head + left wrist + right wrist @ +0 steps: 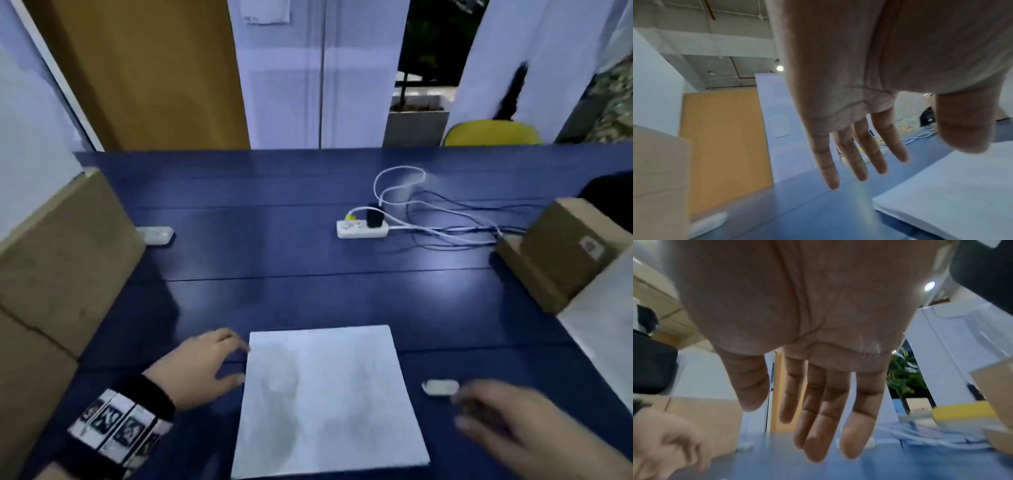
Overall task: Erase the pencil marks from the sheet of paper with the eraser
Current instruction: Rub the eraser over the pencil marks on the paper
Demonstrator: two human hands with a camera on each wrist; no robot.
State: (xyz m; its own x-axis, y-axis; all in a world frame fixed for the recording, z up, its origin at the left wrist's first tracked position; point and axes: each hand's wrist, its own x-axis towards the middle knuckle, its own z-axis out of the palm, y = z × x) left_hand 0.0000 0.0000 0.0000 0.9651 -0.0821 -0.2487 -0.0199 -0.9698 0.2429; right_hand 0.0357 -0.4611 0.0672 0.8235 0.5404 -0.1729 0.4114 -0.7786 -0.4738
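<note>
The sheet of paper (329, 397) lay at the near edge of the blue tabletop (308, 246), faint grey pencil smudges (277, 404) across it. The white eraser (441, 388) lay on the tabletop just right of the sheet, its long axis running left to right. The right hand (510, 421) hovered just beside it on the near right, fingers extended and holding nothing, clearly the nearer hand. The left hand (202, 363) hung at the sheet's left edge, fingers loosely spread and empty, apparently placed to steady the paper.
</note>
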